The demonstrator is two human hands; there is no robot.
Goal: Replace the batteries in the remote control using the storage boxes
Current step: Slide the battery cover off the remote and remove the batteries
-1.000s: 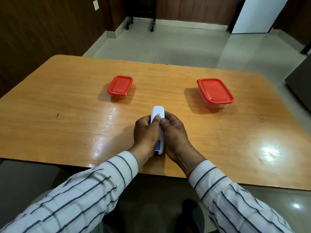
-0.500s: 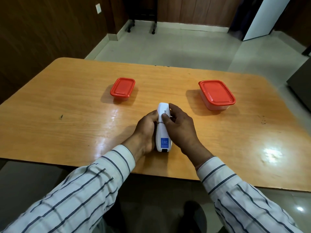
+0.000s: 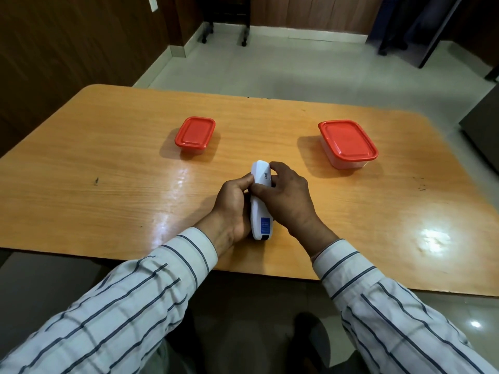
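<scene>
As fingers (image 3: 280,168) clasp it, the rounded remote (image 3: 258,214) looks smooth.

Orange wood table (image 3: 108,157) with rounded corners, pretty glossy, with a small dark mark (image 3: 96,180) on its left part. Pale tiled floor (image 3: 310,68) behind it and dark wood-panel walls (image 3: 67,49). White switch plate (image 3: 153,3) up on the left wall, wheeled legs (image 3: 224,36) at the back.

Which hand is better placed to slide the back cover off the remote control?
Probably the right. The right hand lies over the white remote control's upturned back, thumb on it and fingertips at its far end, while the left hand grips its left side, steadying it.
</scene>
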